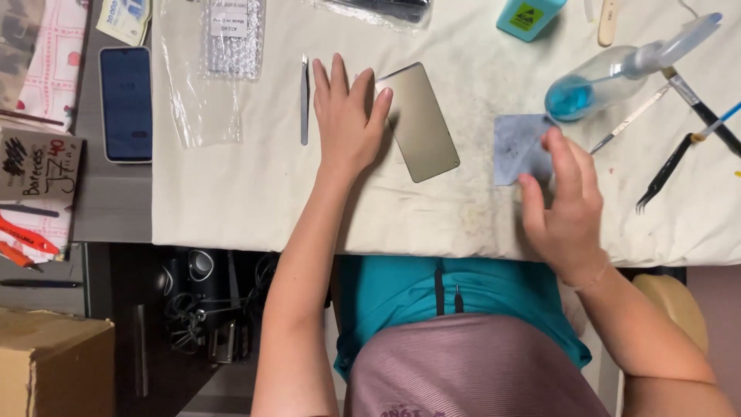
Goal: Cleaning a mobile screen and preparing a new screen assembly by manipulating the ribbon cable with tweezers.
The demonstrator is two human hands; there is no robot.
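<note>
Glass panel, dark and rectangular, lies flat on the white cloth of the tabletop, a little tilted, near the middle of the head view. The left hand lies flat just beside it, palm down, its fingers stretched out and close together, gripping nothing; the thumb side touches the left edge of the panel. The right hand is open too, with its fingers slightly spread (they look a bit blurred), and the fingertips rest on the edge of one small grey-blue wiping cloth; it clamps nothing.

Counting the things: one glass panel, one wiping cloth, one clear spray bottle with blue liquid lying on its side just above the right hand, and one turquoise bottle at the top edge. One metal tweezers lies just beside the left hand. Right of the spray bottle lie a few thin tools; I cannot count them exactly. One phone with a dark screen lies well apart at the left, off the cloth.
</note>
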